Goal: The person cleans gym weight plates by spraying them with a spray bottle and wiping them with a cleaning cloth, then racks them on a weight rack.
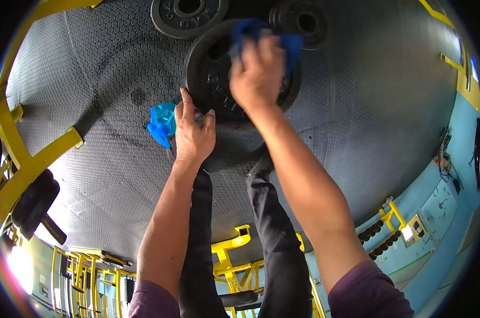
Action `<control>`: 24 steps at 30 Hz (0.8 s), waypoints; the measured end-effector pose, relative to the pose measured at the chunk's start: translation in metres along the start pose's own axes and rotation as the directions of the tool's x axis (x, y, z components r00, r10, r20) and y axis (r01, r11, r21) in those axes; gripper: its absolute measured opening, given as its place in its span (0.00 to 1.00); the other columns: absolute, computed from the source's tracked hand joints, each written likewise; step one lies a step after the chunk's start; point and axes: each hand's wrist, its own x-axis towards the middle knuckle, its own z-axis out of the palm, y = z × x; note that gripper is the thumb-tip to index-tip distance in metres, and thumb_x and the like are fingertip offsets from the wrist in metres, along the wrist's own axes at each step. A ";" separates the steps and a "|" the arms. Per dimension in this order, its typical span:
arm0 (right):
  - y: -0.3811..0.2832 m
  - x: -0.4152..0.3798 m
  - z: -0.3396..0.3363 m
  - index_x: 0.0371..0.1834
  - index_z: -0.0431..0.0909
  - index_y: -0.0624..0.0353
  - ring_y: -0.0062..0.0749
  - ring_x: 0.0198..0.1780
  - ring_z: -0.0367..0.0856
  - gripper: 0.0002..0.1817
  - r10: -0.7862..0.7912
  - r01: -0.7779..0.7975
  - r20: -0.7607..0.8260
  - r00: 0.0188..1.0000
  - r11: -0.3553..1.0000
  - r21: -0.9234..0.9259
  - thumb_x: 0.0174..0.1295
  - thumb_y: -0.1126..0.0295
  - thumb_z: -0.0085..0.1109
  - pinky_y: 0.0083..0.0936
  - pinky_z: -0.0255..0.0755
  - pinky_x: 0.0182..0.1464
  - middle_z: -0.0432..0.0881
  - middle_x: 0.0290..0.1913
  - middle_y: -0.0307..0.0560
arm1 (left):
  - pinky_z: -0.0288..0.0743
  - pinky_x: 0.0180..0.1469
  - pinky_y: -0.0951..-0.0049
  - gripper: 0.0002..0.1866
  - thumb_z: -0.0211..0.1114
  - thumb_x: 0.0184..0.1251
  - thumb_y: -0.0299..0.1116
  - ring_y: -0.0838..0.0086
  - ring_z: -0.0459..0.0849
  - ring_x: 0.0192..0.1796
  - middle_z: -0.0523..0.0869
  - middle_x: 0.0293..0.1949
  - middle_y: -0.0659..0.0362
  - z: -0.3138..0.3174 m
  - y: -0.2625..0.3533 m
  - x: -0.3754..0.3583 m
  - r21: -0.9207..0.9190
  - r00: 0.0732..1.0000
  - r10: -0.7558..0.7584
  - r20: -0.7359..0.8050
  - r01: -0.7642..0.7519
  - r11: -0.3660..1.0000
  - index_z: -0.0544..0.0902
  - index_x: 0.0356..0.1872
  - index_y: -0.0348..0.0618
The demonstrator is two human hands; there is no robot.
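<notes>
A large black weight plate (pixel 211 87) lies flat on the dark textured floor. My right hand (pixel 257 79) is closed on a dark blue cloth (pixel 292 47) and presses it over the plate's upper part; hand and cloth are smeared by motion. At the plate's lower left rim is my left hand (pixel 194 130), fingers apart, index finger stretched along the edge and thumb beside it. Just left of that hand sits a light blue translucent container (pixel 167 114) with a brighter blue cloth (pixel 158 132) draped over its side.
Two smaller weight plates, one at the top left (pixel 189 16) and one at the top right (pixel 303 24), lie beyond the large one. A yellow metal frame (pixel 44 153) stands at left. Behind my legs are yellow gym racks (pixel 232 249), and a dumbbell rack (pixel 383 241) is along the wall.
</notes>
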 end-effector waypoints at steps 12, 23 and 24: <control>0.000 0.039 0.018 0.50 0.83 0.46 0.66 0.67 0.68 0.21 0.004 -0.011 -0.071 0.997 0.995 -0.097 0.63 0.46 0.59 0.71 0.59 0.63 0.73 0.63 0.64 | 0.76 0.50 0.69 0.40 0.64 0.62 0.32 0.64 0.79 0.49 0.76 0.51 0.48 -0.001 -0.010 0.003 -0.199 0.995 -0.096 0.023 0.098 0.975 0.59 0.74 0.29; -0.007 0.010 -0.009 0.56 0.81 0.53 0.61 0.70 0.65 0.22 -0.092 0.097 0.098 0.991 0.994 -0.040 0.64 0.53 0.60 0.61 0.60 0.65 0.72 0.67 0.61 | 0.67 0.58 0.63 0.36 0.49 0.73 0.56 0.66 0.73 0.60 0.73 0.65 0.55 -0.042 0.010 0.014 -0.899 0.876 -0.456 0.158 0.319 0.301 0.63 0.74 0.44; -0.026 0.014 0.001 0.59 0.81 0.52 0.61 0.71 0.64 0.23 -0.031 0.038 0.080 0.996 0.996 -0.078 0.65 0.52 0.58 0.62 0.59 0.66 0.71 0.68 0.61 | 0.66 0.58 0.62 0.36 0.49 0.73 0.57 0.66 0.73 0.60 0.73 0.66 0.54 -0.039 0.012 0.012 -0.900 0.880 -0.451 0.147 0.308 0.308 0.64 0.74 0.44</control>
